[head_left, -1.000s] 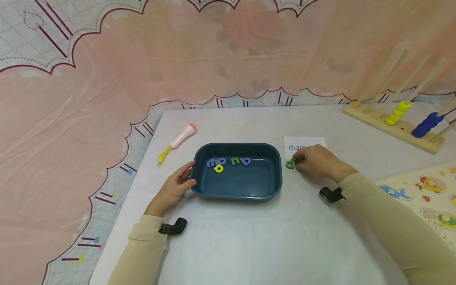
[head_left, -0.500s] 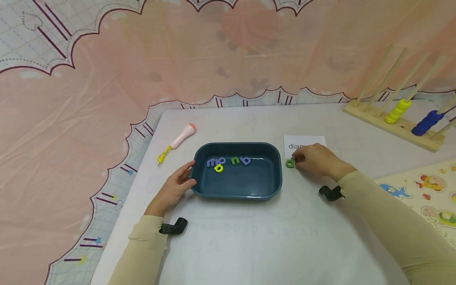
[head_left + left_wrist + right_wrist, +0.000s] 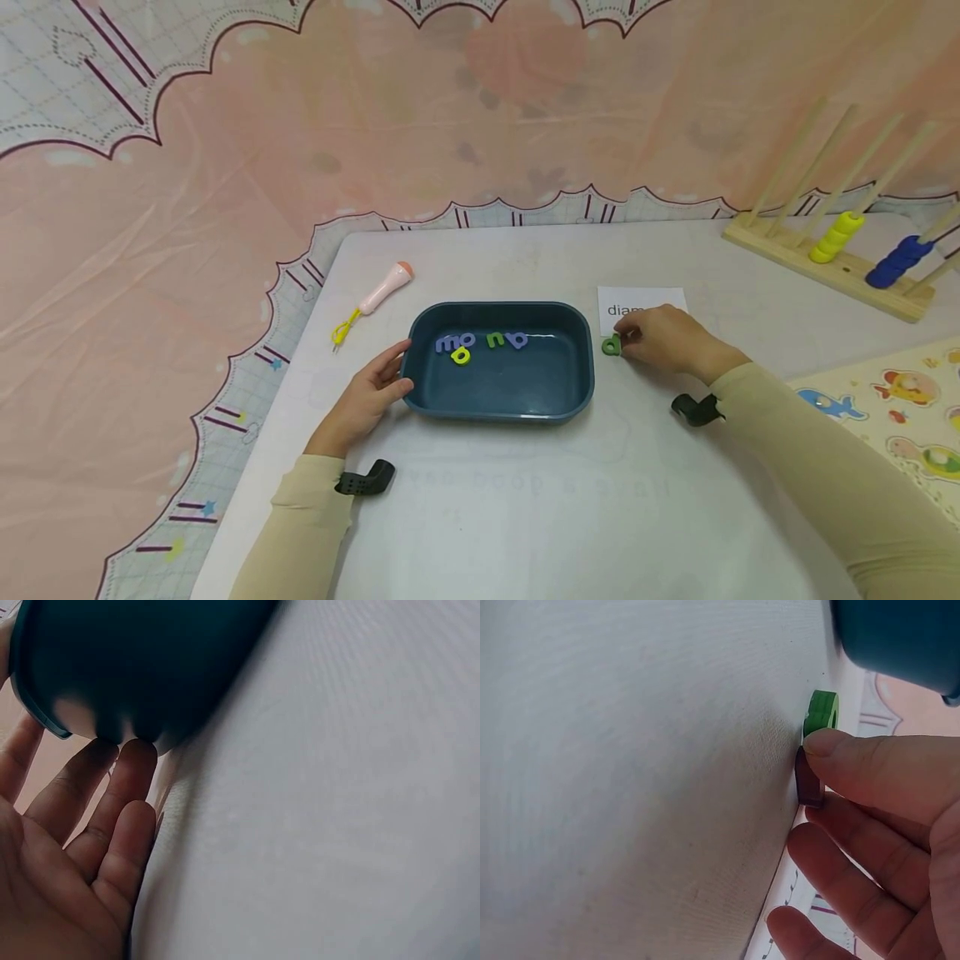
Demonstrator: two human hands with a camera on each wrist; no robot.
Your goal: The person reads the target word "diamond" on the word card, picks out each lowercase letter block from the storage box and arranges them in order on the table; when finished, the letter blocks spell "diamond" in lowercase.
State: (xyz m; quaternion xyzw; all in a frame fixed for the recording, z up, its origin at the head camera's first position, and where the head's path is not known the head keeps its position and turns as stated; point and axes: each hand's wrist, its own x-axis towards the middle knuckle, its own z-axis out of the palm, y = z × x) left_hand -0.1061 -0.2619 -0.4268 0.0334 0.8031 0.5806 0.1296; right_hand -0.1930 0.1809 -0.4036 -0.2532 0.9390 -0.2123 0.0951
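Beside a dark blue-green tray (image 3: 498, 400), my left hand (image 3: 363, 400) steadies the left end. Its outstretched fingertips (image 3: 139, 761) rest against the outer wall in the left wrist view, with the thumb near the rim. Right of the tray, my right hand (image 3: 667, 340) is low over the table. Between thumb and fingers it pinches a small dark red piece (image 3: 808, 778), mostly hidden in the head view. A green letter d (image 3: 611, 345) lies directly beside that piece. Behind the hand is a white card (image 3: 613, 298), its printed word partly covered, "diam" showing.
Purple, green and yellow letters (image 3: 461, 356) lie inside the tray. A pink pen-like toy (image 3: 384, 287) with a yellow loop lies behind it to the left. At the back right stands a wooden bead rack (image 3: 825, 267); a sea-animal picture board (image 3: 862, 379) lies at the right.
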